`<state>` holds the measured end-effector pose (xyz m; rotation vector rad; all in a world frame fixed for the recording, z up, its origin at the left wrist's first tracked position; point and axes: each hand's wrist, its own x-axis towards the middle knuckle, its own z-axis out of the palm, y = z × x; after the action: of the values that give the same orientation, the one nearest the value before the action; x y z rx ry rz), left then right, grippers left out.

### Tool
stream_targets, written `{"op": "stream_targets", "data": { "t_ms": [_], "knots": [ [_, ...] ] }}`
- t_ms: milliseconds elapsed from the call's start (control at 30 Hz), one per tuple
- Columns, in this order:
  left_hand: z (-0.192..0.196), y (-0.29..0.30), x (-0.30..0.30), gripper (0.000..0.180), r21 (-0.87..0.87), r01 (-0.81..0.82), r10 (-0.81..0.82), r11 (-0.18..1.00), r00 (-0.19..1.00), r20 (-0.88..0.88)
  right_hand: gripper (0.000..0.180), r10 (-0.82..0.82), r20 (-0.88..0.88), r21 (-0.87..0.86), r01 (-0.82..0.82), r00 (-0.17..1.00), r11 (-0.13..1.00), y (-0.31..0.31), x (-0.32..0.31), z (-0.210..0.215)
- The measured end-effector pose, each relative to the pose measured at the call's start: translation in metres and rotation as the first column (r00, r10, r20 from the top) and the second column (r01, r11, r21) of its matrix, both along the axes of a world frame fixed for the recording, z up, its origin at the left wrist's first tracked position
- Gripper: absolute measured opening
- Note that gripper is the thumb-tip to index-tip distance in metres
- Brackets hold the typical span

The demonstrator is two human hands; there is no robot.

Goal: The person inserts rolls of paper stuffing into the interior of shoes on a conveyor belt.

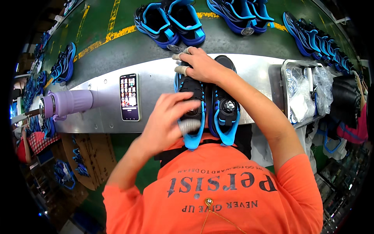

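A pair of black-and-blue sneakers lies on the metal bench in front of me, toes pointing away: the left sneaker [197, 134] and the right sneaker [225, 105]. Each has a round dial on its tongue. My right hand [200, 67] reaches across and grips the left sneaker's toe; pale covers sit on several fingertips, and its thumb is hidden. Slightly blurred, my left hand [167, 121] is over the left sneaker's dial with thumb and fingers apart. A pale wrap circles one of its digits. Whether it touches the dial is unclear.
Left along the bench [152, 84] are a phone [129, 97] and a lilac tumbler [74, 103]. A metal tray [286, 93] of plastic-bagged items stands right. Beyond, more sneakers [171, 23] line a green surface [128, 43] with yellow lines. A cardboard box [95, 156] is below left.
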<state>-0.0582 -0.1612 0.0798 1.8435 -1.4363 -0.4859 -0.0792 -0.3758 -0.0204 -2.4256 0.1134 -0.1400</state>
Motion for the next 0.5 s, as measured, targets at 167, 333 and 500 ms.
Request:
{"op": "stream_targets", "data": {
  "t_ms": [167,333,500],
  "knots": [
    [0.002,0.034,-0.058,0.045,0.183,0.032,-0.036,0.983,0.999,0.016,0.032,-0.11,0.159,-0.079,0.123,0.981,0.989,-0.036,0.006,0.088],
    [-0.008,-0.036,-0.085,0.038,0.515,0.131,-0.219,0.847,0.969,0.114,0.063,-0.147,-0.076,-0.397,0.105,0.986,0.912,-0.045,0.074,0.085],
    [-0.013,-0.028,-0.054,0.02,0.412,0.006,-0.029,0.911,0.998,0.048,0.052,-0.141,-0.07,-0.267,0.118,0.988,0.956,-0.022,0.11,0.026]
  ]
}}
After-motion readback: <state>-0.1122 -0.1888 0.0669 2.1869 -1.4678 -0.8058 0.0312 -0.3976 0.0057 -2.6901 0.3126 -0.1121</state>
